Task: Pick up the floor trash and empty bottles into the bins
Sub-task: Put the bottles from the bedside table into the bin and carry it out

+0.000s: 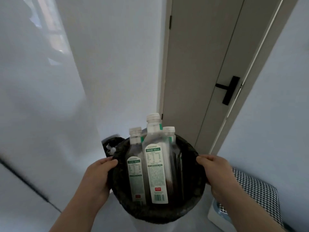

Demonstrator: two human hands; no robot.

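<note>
**Bin of bottles held at the rim**

Three clear bottles (156,166) stood upright inside the black-lined bin (189,210). Our left hand (98,176) and right hand (217,173) gripped opposite sides of its rim, fingers (108,162) clenched over the liner. A grey door (209,64) stood behind.

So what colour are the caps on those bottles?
White. The bottle caps are all white, above clear bottles with green-and-white labels; the head view shows it best.
</note>
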